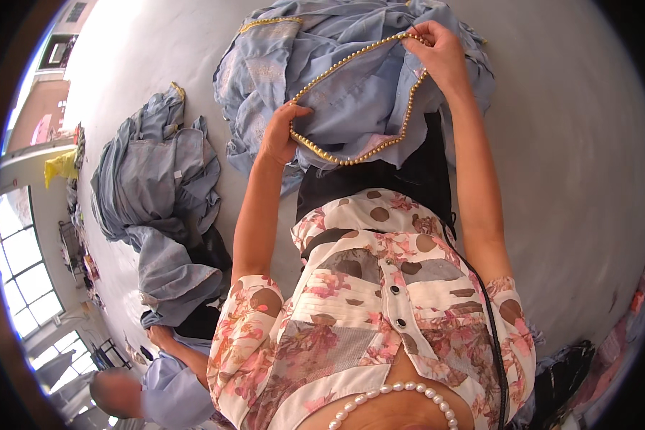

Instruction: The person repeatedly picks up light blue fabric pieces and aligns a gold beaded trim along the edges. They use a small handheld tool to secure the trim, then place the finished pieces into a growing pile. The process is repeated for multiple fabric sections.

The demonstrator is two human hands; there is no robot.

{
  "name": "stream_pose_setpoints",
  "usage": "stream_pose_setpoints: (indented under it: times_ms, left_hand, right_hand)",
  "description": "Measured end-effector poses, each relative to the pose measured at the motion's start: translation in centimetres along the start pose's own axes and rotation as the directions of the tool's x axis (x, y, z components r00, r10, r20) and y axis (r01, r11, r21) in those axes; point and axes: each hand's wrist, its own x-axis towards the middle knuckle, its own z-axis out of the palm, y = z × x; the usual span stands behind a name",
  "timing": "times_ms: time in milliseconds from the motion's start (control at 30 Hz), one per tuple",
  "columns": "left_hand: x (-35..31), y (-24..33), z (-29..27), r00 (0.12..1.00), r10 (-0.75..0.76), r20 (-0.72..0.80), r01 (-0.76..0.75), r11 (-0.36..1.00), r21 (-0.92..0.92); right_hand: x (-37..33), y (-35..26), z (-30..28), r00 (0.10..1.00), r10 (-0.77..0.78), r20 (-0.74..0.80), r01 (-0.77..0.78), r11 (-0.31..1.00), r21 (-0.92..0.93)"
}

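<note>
The left hand [283, 135] has its fingers closed on one side of the gold beaded edging [348, 162]; the right hand [438, 59] pinches it at upper right — a loop held open before the person, over bunched blue cloth [365, 18]. Another blue heap [150, 165] lies leftward.

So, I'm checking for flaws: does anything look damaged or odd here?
Nothing stands out. The gold beaded trim between the left hand and right hand shows no obvious gap; the blue fabric is loosely heaped. Tiny flaws can't be judged.
</note>
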Motion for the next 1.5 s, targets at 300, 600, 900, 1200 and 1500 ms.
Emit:
stream_pose_setpoints:
  times_ms: [300, 600, 900, 1200, 1500]
  left_hand:
    - [2.9, 0.2, -1.5, 0.998, -0.012, 0.059, 0.013, 1.000, -0.017]
    - [5.6, -1.5, -3.1, 0.985, -0.170, 0.038, 0.174, 0.943, -0.283]
    - [6.5, -2.0, -3.2, 0.977, -0.212, 0.038, 0.214, 0.933, -0.290]
    - [6.5, -2.4, -3.5, 0.977, -0.204, -0.065, 0.173, 0.931, -0.322]
    - [6.9, -2.6, -3.5, 0.976, -0.211, -0.054, 0.182, 0.925, -0.333]
  right_hand:
    - [1.9, 2.4, 1.4, 1.000, -0.018, -0.003, 0.018, 0.996, -0.087]
    - [-6.4, -2.8, 3.0, 0.910, -0.381, 0.160, 0.401, 0.908, -0.119]
    - [-8.4, -1.5, 7.1, 0.780, -0.478, 0.404, 0.612, 0.716, -0.336]
    - [-8.5, -1.3, 2.9, 0.972, 0.093, 0.214, -0.199, 0.810, 0.552]
    - [-7.9, 1.7, 2.9, 0.996, 0.028, -0.082, -0.022, 0.997, 0.073]
